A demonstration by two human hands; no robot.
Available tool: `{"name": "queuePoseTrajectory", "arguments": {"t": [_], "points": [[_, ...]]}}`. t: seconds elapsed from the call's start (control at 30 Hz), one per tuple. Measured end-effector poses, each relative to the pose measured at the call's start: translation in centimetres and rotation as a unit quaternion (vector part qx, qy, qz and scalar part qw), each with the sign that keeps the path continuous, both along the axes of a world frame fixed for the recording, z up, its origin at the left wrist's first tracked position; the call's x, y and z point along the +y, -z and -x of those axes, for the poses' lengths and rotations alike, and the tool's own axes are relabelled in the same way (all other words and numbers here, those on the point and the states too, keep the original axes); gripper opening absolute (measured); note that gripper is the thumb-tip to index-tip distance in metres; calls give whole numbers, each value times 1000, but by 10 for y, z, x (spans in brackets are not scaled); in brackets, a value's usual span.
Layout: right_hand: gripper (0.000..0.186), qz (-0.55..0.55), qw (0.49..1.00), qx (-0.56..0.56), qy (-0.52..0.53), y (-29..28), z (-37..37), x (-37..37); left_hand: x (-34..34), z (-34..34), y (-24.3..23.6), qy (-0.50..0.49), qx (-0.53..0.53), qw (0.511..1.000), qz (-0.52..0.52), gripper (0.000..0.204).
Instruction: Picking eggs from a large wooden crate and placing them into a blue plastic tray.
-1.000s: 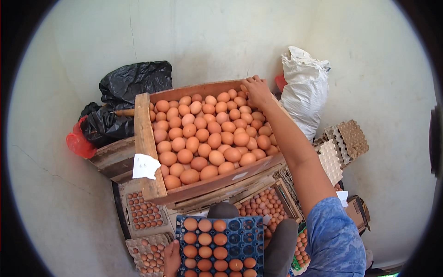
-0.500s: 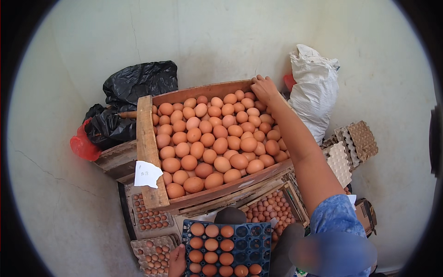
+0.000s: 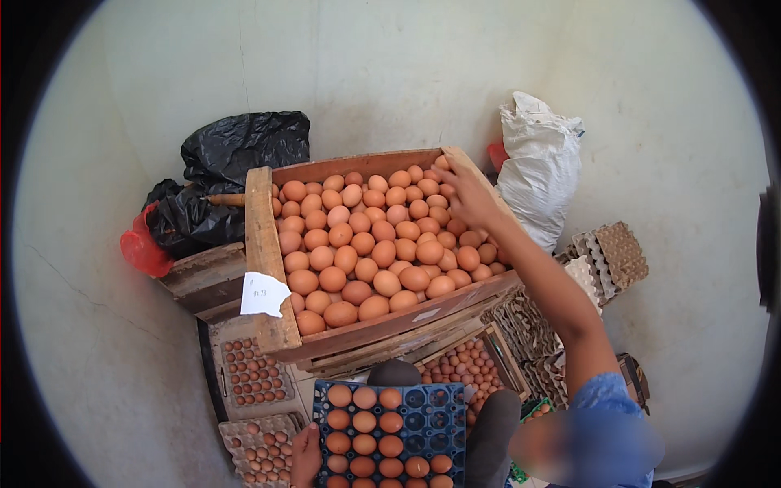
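A wooden crate (image 3: 272,325) holds a heap of brown eggs (image 3: 366,244), with a torn white paper on its near left corner. My right hand (image 3: 468,191) reaches into the crate's far right corner, its fingers closed around a brown egg (image 3: 442,163) at the top of the heap; part of the grip is hidden. Low in front, my left hand (image 3: 306,455) grips the left edge of a dark blue plastic egg tray (image 3: 439,427). Brown eggs fill its left columns, and a couple more sit further right in a lower row; the upper right cups hold none.
Black plastic bags (image 3: 244,146) and a red bag (image 3: 145,244) lie left of the crate. A white sack (image 3: 541,163) stands at the right, near stacked pulp trays (image 3: 622,256). Below are another egg crate (image 3: 508,362) and trays of eggs (image 3: 256,374), beside my knees.
My right hand has moved from the crate's far rim down onto the eggs at that corner. The view has shifted slightly; my left hand keeps hold of the tray.
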State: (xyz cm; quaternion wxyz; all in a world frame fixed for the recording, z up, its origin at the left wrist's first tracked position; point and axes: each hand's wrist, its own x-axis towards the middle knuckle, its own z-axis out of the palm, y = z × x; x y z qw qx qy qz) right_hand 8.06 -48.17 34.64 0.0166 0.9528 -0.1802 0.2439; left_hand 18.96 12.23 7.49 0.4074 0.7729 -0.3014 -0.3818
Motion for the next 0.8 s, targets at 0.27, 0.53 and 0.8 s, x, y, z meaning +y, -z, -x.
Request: {"name": "queuePoseTrajectory", "arguments": {"t": [0.27,0.53,0.8], "points": [[41,-251,965,-65,-24,-11,127,260,-33,14,-96,-77,54,993,67,46],[34,-436,877,-125,157,49,196,401,-33,14,-93,-83,85,990,80,49],[42,-415,904,-35,97,60,212,461,-20,25,-99,-86,77,985,127,48]]}}
